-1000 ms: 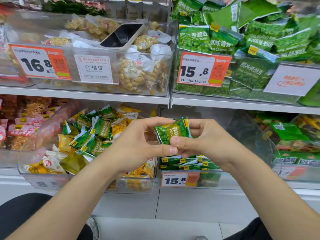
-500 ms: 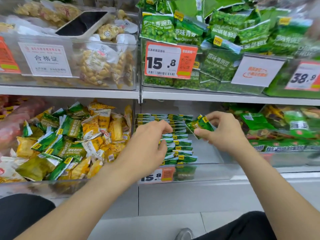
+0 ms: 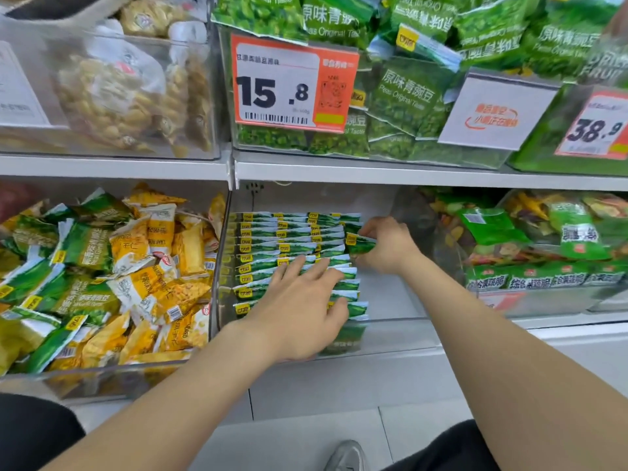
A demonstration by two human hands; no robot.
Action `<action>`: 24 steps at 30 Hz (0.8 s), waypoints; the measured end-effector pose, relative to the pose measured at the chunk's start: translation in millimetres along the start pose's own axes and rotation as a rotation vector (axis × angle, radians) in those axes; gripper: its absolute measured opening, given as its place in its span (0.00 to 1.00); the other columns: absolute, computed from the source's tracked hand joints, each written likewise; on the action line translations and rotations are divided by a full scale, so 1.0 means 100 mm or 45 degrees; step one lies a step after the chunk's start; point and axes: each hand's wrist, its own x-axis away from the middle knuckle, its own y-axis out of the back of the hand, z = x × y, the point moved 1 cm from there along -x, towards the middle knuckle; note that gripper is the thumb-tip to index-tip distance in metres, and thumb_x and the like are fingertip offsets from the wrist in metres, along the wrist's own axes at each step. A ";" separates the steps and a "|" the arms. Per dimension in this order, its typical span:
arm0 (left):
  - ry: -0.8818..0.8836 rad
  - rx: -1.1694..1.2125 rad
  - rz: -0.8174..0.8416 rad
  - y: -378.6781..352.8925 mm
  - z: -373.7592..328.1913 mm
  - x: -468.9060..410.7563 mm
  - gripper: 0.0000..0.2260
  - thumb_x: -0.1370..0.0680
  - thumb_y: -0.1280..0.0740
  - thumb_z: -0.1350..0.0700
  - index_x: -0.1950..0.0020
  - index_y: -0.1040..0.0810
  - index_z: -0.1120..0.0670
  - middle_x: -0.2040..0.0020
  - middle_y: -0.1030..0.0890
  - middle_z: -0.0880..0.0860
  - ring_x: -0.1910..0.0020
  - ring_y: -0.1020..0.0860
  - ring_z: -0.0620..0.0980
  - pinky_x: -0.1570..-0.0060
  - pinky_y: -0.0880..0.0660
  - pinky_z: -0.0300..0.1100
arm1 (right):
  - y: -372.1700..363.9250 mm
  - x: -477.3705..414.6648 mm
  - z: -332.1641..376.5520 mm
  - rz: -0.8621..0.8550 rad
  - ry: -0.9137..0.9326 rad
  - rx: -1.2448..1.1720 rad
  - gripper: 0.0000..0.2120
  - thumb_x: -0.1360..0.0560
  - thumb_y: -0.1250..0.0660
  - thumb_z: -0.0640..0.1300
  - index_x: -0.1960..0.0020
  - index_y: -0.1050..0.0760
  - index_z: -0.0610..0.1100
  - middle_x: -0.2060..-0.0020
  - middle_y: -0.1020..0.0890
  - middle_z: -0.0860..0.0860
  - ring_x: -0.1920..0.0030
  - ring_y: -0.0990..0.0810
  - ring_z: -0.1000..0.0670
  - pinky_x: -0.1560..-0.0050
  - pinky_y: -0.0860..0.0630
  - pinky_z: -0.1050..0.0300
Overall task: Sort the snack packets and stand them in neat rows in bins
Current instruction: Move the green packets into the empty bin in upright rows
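Observation:
A clear bin (image 3: 397, 331) on the lower shelf holds rows of small green pea packets (image 3: 272, 239) standing on edge. My left hand (image 3: 299, 311) lies flat with spread fingers on the near rows, pressing on their tops. My right hand (image 3: 387, 244) pinches one green pea packet (image 3: 361, 244) at the right end of the rows, deep in the bin. The bin's right part is bare plastic.
To the left, a clear bin (image 3: 102, 379) holds a loose heap of mixed green and yellow packets (image 3: 136, 266). Right of my hands sits a bin of mixed fruit-chip bags (image 3: 543, 246). The upper shelf (image 3: 373, 173) carries bins with large green pea bags, nut bags and price tags.
My right hand carried the green packet from in front of me into the bin to the rows' right end. My left hand let go of it and came down flat on the rows.

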 end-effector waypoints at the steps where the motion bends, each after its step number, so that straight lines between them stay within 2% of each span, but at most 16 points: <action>1: 0.002 -0.001 0.005 0.00 0.01 0.00 0.24 0.14 0.48 0.42 0.18 0.39 0.45 0.14 0.46 0.49 0.16 0.52 0.58 0.18 0.53 0.58 | -0.01 -0.05 0.01 0.016 -0.028 -0.033 0.26 0.32 0.17 0.50 0.38 0.21 0.49 0.35 0.22 0.46 0.33 0.24 0.44 0.42 0.29 0.60; 5: 0.009 0.007 0.046 0.00 0.01 -0.01 0.24 0.14 0.49 0.41 0.18 0.41 0.44 0.14 0.48 0.49 0.15 0.53 0.57 0.18 0.55 0.58 | 0.02 -0.12 0.03 0.015 -0.127 -0.073 0.31 0.33 0.15 0.51 0.33 0.21 0.48 0.32 0.23 0.45 0.29 0.27 0.43 0.39 0.29 0.59; 9: 0.012 0.032 0.076 0.01 0.02 0.00 0.24 0.14 0.50 0.41 0.18 0.42 0.43 0.14 0.50 0.48 0.15 0.56 0.56 0.18 0.58 0.60 | 0.07 -0.06 0.14 -0.070 -0.179 -0.050 0.38 0.36 0.13 0.51 0.32 0.26 0.44 0.35 0.24 0.41 0.38 0.20 0.38 0.40 0.20 0.51; 12: 0.016 0.036 0.071 0.00 0.03 0.00 0.24 0.14 0.50 0.41 0.18 0.42 0.43 0.14 0.50 0.47 0.15 0.55 0.56 0.19 0.57 0.61 | 0.07 -0.03 0.22 0.027 -0.097 0.039 0.33 0.34 0.14 0.49 0.33 0.23 0.43 0.37 0.22 0.42 0.38 0.20 0.39 0.42 0.21 0.52; 15: 0.011 0.042 0.056 0.00 0.02 0.01 0.23 0.14 0.49 0.42 0.18 0.41 0.43 0.14 0.48 0.48 0.15 0.54 0.56 0.19 0.56 0.61 | 0.08 -0.02 0.20 -0.011 -0.057 -0.026 0.31 0.32 0.15 0.51 0.33 0.20 0.45 0.36 0.20 0.45 0.33 0.22 0.42 0.36 0.24 0.53; 17: 0.012 0.046 0.048 0.00 0.01 0.02 0.23 0.14 0.49 0.43 0.19 0.40 0.43 0.14 0.47 0.48 0.15 0.54 0.56 0.19 0.56 0.61 | 0.10 -0.02 0.14 -0.071 -0.159 -0.137 0.39 0.35 0.14 0.54 0.29 0.23 0.43 0.33 0.21 0.46 0.31 0.22 0.43 0.33 0.24 0.54; 19: 0.010 0.048 0.040 0.01 0.01 0.03 0.23 0.14 0.49 0.43 0.19 0.40 0.43 0.14 0.47 0.48 0.16 0.53 0.56 0.19 0.56 0.61 | 0.09 -0.03 0.12 -0.071 -0.324 -0.169 0.43 0.35 0.14 0.55 0.29 0.27 0.38 0.34 0.20 0.44 0.32 0.21 0.42 0.38 0.23 0.54; 21: 0.011 0.044 0.038 0.01 0.01 0.03 0.23 0.14 0.49 0.43 0.19 0.40 0.44 0.14 0.46 0.48 0.16 0.53 0.56 0.19 0.56 0.61 | 0.03 -0.07 0.16 -0.049 -0.403 -0.136 0.34 0.32 0.16 0.51 0.34 0.25 0.37 0.37 0.19 0.43 0.35 0.20 0.42 0.45 0.22 0.56; 24: 0.013 0.039 0.030 0.00 0.00 0.03 0.22 0.14 0.49 0.43 0.19 0.39 0.44 0.15 0.45 0.49 0.16 0.51 0.56 0.19 0.55 0.60 | -0.03 -0.11 0.30 -0.067 -0.342 -0.028 0.14 0.27 0.26 0.39 0.43 0.24 0.38 0.43 0.18 0.43 0.41 0.17 0.43 0.50 0.20 0.55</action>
